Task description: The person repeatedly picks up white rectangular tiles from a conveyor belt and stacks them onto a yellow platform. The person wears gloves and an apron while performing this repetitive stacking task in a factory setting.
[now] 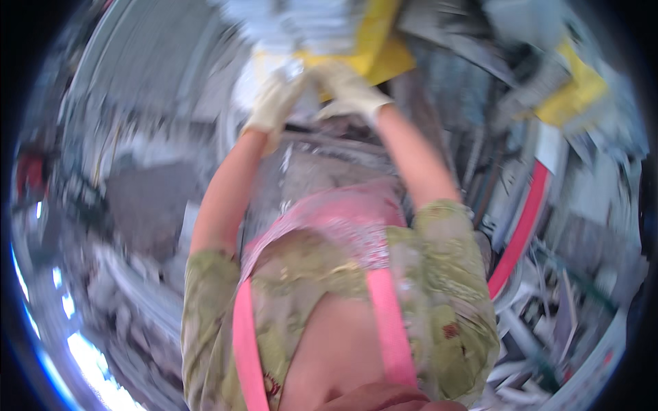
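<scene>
Both of my hands wear cream work gloves and reach forward, close together, at the top middle of the view. My left hand [277,103] is beside a bright whitish, shiny thing [252,85] whose kind the blur hides. Motion smears its fingers, so any hold on that thing is unclear. My right hand [348,90] stretches its fingers toward the left one, its thumb standing apart, and I see nothing in it. Just beyond it is a yellow sheet-like part [387,61]. A blurred pale grey ribbed mass [295,27] lies farther out, past both hands.
Grey ribbed panels [147,61] lie at the far left, with a dark flat board [152,205] nearer. To the right stand a curved red-and-white strip [522,229] and another yellow piece [572,89] among scattered scraps. A pink apron [336,212] covers my front.
</scene>
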`<state>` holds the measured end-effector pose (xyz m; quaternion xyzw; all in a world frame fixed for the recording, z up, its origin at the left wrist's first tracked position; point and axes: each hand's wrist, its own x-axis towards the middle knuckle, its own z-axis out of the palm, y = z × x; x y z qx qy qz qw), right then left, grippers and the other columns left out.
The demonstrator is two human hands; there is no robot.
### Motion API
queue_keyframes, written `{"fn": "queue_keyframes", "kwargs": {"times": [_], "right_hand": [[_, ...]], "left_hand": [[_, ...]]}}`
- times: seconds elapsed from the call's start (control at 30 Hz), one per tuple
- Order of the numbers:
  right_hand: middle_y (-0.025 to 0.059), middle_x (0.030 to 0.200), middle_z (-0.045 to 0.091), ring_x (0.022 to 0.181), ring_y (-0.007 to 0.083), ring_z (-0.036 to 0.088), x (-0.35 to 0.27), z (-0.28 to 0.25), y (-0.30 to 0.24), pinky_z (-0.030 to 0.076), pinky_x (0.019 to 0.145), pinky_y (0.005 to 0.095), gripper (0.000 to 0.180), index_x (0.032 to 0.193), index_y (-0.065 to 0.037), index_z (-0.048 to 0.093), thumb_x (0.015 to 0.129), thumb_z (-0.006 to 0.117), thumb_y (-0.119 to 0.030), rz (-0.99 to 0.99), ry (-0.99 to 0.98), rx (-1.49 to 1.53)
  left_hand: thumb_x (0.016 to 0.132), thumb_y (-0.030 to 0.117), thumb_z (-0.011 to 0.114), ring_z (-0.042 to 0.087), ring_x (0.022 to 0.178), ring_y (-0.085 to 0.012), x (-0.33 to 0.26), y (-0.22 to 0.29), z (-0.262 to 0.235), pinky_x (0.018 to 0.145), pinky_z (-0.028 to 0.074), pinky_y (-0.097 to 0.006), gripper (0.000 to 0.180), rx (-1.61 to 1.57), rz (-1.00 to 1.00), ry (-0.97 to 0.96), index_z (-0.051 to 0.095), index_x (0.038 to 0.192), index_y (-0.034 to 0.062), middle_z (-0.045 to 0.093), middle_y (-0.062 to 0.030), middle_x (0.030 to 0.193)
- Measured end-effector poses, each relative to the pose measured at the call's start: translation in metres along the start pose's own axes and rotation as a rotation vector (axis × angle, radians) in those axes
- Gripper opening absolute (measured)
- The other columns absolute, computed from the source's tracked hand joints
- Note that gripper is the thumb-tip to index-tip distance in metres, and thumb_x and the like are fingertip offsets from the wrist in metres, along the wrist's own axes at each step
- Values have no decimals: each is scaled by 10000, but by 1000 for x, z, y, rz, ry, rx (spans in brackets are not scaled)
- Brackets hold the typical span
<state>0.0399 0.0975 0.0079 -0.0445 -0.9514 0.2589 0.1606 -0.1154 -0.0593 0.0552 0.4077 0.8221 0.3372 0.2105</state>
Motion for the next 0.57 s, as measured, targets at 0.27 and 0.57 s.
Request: {"fn": "queue_keyframes", "kwargs": {"times": [0.27,0.57], "right_hand": [[64,1134,663,1151,262,583,-26,10,-28,427,1037,392,612,1078,-68,698,662,824,-499,-10,281,-385],[97,737,714,823,212,704,-194,-62,18,521,628,438,238,738,-147,752,850,548,-195,454,525,-429]], "left_hand": [[929,498,694,708,927,-279,1,38,-8,636,592,-386,681,-89,-287,-60,573,1276,-75,673,-210,1145],[894,542,704,728,726,-340,19,21,-4,460,555,-385,730,-40,-241,-39,568,1206,-105,692,-253,995]]}}
